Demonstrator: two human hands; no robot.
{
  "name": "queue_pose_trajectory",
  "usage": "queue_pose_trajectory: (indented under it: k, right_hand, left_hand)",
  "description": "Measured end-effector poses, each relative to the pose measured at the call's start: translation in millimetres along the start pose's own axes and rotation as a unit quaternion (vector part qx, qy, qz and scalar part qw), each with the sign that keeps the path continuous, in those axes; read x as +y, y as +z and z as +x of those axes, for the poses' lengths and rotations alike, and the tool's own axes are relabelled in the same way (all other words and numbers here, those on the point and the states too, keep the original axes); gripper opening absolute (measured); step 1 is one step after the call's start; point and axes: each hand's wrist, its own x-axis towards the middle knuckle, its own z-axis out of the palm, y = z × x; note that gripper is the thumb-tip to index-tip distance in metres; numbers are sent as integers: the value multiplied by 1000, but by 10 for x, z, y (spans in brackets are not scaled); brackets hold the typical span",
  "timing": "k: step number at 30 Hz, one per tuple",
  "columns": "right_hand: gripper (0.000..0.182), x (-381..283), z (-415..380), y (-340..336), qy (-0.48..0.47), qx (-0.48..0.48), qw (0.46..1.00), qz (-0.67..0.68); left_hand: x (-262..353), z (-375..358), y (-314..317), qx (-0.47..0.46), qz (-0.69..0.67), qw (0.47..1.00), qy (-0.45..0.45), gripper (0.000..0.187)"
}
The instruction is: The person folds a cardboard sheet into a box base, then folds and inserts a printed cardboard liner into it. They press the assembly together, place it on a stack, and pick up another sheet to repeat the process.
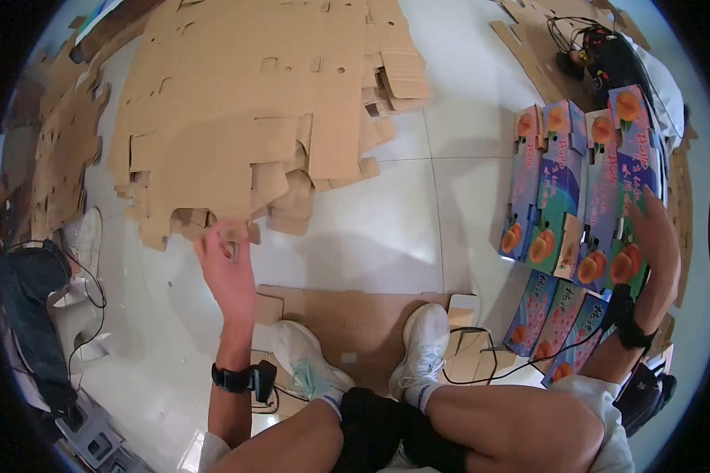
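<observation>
My left hand is above the near edge of a pile of flat brown cardboard. Its fingers are loosely curled and apart, with a gap between thumb and fingers, and they overlap the cut-out edge in this view. On the other side, my right hand reaches along the outer side of a row of printed cartons, fingers stretched and apart. These long cartons are blue, purple and green with pictures of peaches. The rightmost carton is nearest to the fingers.
Smaller printed boxes lie below the row. A brown cardboard piece is between my white shoes. More cardboard lies at the left, near another person's leg. Black cables and a dark bag are at the upper right.
</observation>
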Motion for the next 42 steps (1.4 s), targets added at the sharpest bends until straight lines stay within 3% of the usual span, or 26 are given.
queue_pose_trajectory:
  k: [3,5,6,8,11,12,15,18,20,22,23,25,26,28,30,32,34,36,40,42]
  right_hand:
    - [44,-73,80,271,-47,27,998,27]
    - [47,-337,16,341,-140,12,990,29]
    - [47,-461,-19,354,-159,-42,985,43]
    - [49,-669,-63,398,-199,-151,966,71]
    - [49,-798,-81,662,-272,-185,941,86]
    - [47,-845,-85,785,-294,-172,936,92]
    - [44,-1046,-84,1066,-360,-152,915,102]
    - [40,-1393,-200,1237,-428,-175,881,103]
    - [35,-1579,-394,1352,-479,-186,852,98]
    - [37,-1851,-627,1404,-452,-402,796,19]
    - [36,-1849,-731,1507,-472,-430,765,88]
    - [34,-1814,-925,1836,-498,-478,688,222]
    - [34,-1807,-942,2004,-482,-432,711,277]
    - [40,-1831,-905,2119,-444,-356,728,382]
    - [52,-1915,-846,1971,-382,-319,745,444]
    - [67,-2002,-801,1862,-297,-297,781,463]
    - [74,-2022,-724,1762,-322,-287,769,472]
    - [79,-2059,-648,1780,-352,-266,772,459]
    - [83,-2133,-630,1963,-421,-175,795,400]
    - [83,-2181,-610,2015,-467,-126,794,369]
  left_hand:
    - [-584,357,362,-3,-221,959,-180,28]
    - [-547,417,272,-32,-361,893,-269,25]
    - [-445,440,173,-46,-427,848,-311,23]
    - [-216,418,33,-107,-421,841,-321,18]
    - [-79,363,-34,-165,-454,824,-297,13]
    - [-73,357,-60,-177,-472,816,-282,13]
    - [-61,418,-191,-267,-571,727,-273,15]
    - [325,228,-386,-283,-526,735,-321,35]
    - [442,85,-647,-463,-506,686,-244,36]
    - [778,-19,-753,-646,-412,626,-145,46]
    - [953,-58,-740,-723,-377,576,-64,51]
    - [1140,-168,-589,-759,-329,545,137,54]
    - [1111,-324,-515,-721,-290,589,222,53]
    - [757,-558,-163,-725,-233,618,196,51]
    - [351,-513,63,-700,-154,698,-9,51]
    - [139,-313,73,-523,-23,850,-60,52]
    - [-221,-279,23,-396,48,914,-74,53]
    - [-438,-303,-74,-308,14,943,-123,54]
    - [-559,-267,-136,-99,-125,984,-74,55]
    - [-546,-273,-152,-32,-85,996,9,60]
